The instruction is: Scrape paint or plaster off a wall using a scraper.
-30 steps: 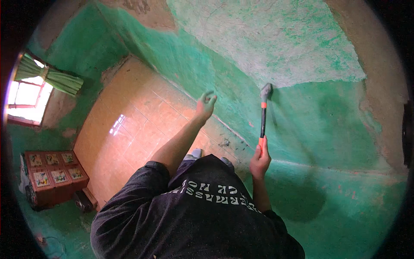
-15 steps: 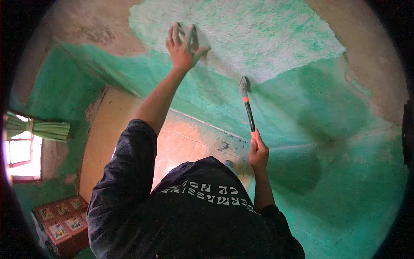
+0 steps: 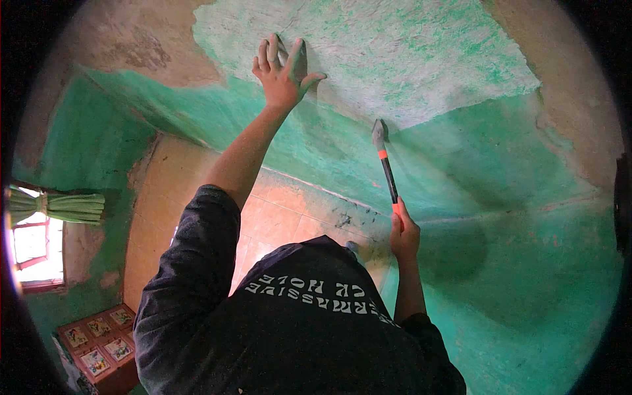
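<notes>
My left hand [image 3: 282,82] is raised against the wall with its fingers spread and the thumb out, over the lower left of a whitish, roughened patch [image 3: 421,59]. Lower and to the right, my right hand [image 3: 405,234] is closed round the orange grip of a long-handled scraper [image 3: 388,174]. Its shaft is black with an orange band, and its grey head lies at the lower edge of the pale patch, where that meets the green paint [image 3: 474,151]. How firmly the blade touches the wall is hard to tell.
Bare brownish plaster [image 3: 573,72] borders the patch. Below runs a tiled floor [image 3: 270,217] with dark debris [image 3: 343,218] along the wall's foot. At left are a window [image 3: 33,243] with a tied green curtain [image 3: 76,206] and a reddish-brown box [image 3: 99,339] with picture panels.
The scraper and my right hand have shifted slightly right in the picture, as has the wall patch behind them. My left hand stays spread on the wall.
</notes>
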Demonstrator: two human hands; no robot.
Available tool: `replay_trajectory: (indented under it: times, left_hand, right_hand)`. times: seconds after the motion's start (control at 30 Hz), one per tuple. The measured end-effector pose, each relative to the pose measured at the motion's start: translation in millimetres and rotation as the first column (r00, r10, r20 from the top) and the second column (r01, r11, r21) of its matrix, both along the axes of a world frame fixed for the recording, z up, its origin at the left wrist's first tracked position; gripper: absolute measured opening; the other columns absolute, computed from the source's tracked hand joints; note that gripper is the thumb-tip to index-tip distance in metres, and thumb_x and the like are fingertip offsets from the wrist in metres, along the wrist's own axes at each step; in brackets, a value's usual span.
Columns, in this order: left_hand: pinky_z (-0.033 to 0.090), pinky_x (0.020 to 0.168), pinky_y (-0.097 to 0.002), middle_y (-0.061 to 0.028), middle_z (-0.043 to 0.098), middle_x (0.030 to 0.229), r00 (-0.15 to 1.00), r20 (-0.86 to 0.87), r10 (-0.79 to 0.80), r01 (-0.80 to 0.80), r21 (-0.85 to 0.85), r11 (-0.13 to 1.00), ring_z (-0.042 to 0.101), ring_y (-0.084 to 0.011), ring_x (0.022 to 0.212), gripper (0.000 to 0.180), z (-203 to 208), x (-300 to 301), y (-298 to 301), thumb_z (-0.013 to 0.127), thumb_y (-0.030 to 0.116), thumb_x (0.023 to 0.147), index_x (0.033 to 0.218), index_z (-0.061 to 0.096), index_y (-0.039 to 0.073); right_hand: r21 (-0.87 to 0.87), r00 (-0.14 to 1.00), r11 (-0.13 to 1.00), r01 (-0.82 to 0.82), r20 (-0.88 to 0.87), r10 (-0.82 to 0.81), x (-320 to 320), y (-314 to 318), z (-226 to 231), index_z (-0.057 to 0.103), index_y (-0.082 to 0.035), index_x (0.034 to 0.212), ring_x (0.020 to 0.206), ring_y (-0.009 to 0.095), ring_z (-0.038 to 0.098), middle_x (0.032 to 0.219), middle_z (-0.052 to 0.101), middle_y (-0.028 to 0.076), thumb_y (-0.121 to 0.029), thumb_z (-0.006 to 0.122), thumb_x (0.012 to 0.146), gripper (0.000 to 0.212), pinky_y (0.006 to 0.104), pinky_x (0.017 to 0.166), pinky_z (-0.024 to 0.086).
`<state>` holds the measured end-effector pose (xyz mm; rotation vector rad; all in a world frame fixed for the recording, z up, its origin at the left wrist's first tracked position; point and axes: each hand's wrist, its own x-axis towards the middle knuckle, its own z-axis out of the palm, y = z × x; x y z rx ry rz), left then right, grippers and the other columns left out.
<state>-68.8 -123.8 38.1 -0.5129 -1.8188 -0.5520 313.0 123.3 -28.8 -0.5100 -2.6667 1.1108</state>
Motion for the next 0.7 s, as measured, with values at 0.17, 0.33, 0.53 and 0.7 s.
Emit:
replay_trajectory:
  times: [0.17, 0.33, 0.53, 0.7]
  left_hand:
    - [0.025, 0.105, -0.0567, -0.0184, 0.028, 0.157, 1.0, 0.012, 0.013, -0.013, -0.018, 1.0, 0.029, -0.0405, 0.139, 0.091, 1, 0, -2, 0.075, 0.07, 0.063, 0.141, 0.054, 0.029]
    - [0.025, 0.105, -0.0564, -0.0183, 0.027, 0.157, 0.999, 0.02, 0.041, -0.04, -0.048, 0.998, 0.028, -0.0406, 0.139, 0.092, 4, 3, -5, 0.076, 0.069, 0.063, 0.141, 0.054, 0.027]
    - [0.026, 0.105, -0.0569, -0.0187, 0.026, 0.157, 1.0, -0.003, 0.023, -0.023, -0.065, 0.998, 0.027, -0.041, 0.14, 0.093, 2, 1, -6, 0.076, 0.069, 0.063, 0.141, 0.054, 0.024]
    - [0.027, 0.104, -0.0572, -0.0189, 0.027, 0.156, 0.999, 0.022, 0.044, -0.042, -0.065, 0.997, 0.027, -0.0412, 0.139, 0.091, 2, 2, -6, 0.075, 0.07, 0.063, 0.14, 0.055, 0.024]
  right_hand:
    - [0.102, 0.98, 0.995, 0.01, -0.199, 0.011, 4, 10, -19, 0.053, -0.013, 0.141, 0.081, 0.038, 0.069, 0.095, 0.069, 0.025, -0.02, 0.054, 0.099, 0.043, 0.0394, 0.072, 0.053]
    - [0.041, 0.979, 0.999, -0.027, -0.203, 0.035, 0, -2, -16, 0.054, -0.011, 0.141, 0.087, 0.039, 0.07, 0.1, 0.069, 0.025, -0.019, 0.054, 0.098, 0.043, 0.0404, 0.074, 0.054]
    - [0.114, 0.984, 0.992, -0.058, -0.16, 0.076, -4, 1, -4, 0.053, -0.011, 0.141, 0.092, 0.038, 0.07, 0.105, 0.069, 0.023, -0.017, 0.054, 0.098, 0.043, 0.0412, 0.077, 0.054]
    - [0.065, 0.995, 0.996, 0.058, 0.074, -0.063, 5, 4, -1, 0.053, -0.012, 0.141, 0.093, 0.037, 0.07, 0.108, 0.069, 0.023, -0.017, 0.054, 0.098, 0.044, 0.0408, 0.077, 0.054]
